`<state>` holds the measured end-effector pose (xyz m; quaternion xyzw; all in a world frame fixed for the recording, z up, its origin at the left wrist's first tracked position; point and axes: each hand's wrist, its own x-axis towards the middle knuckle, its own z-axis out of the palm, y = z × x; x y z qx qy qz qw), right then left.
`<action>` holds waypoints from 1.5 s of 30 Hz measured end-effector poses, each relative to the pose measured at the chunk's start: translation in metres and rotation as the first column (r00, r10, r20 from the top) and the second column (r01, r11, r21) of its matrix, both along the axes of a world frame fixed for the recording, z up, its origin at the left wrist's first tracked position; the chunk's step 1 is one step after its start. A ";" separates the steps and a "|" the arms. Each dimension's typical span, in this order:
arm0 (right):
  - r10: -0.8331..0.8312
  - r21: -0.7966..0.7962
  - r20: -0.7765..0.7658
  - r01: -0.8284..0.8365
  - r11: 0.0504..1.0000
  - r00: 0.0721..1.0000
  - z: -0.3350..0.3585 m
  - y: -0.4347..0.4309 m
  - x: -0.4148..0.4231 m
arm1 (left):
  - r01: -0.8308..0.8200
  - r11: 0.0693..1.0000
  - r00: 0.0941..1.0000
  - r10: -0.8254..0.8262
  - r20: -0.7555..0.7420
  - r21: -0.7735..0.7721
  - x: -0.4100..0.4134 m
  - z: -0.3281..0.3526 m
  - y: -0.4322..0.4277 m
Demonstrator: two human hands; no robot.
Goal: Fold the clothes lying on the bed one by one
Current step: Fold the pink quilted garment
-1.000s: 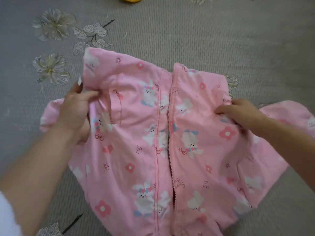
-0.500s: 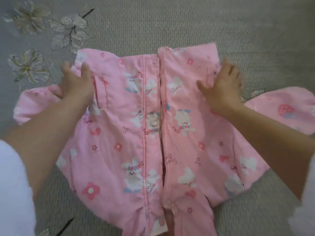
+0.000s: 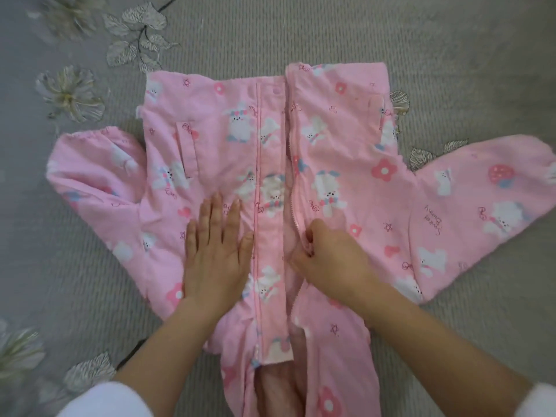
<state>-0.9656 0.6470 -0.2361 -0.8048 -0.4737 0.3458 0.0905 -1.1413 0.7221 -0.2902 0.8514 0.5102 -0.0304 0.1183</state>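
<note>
Both hands had slid down the pink jacket point(image 3: 346, 139), left hand point(image 3: 215, 254) flat and open, right hand point(image 3: 328, 257) pinching the zipper edge point(image 3: 293, 206), which a hard tug could bunch up.

Soft, even daylight fills the scene, bright without glare, and no clear direction shows. Shadows are faint: only a thin dark edge lies under the left hand point(image 3: 214, 260) and beneath the right hand point(image 3: 329, 260) where they meet the pink jacket point(image 3: 346, 152). The middle looks fairly sharp, though slightly smeared. Toward the edges the wide lens bends the grey bedspread point(image 3: 451, 40), and the white sleeve point(image 3: 102, 400) at the bottom blurs out.
</note>
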 end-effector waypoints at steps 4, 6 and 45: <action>0.006 0.085 -0.156 0.007 0.996 0.988 0.016 -0.008 -0.009 | 0.003 1.000 1.000 -0.003 -0.003 0.027 0.002 -0.004 -0.001; 0.053 0.050 -0.182 -0.045 0.998 0.982 0.014 -0.012 -0.015 | -0.012 1.000 1.000 0.012 -0.001 0.028 0.003 -0.003 -0.001; 0.817 0.122 0.412 -0.913 0.388 0.402 0.005 -0.229 -0.007 | 0.164 0.960 0.982 -0.137 0.132 -0.225 0.013 -0.002 -0.080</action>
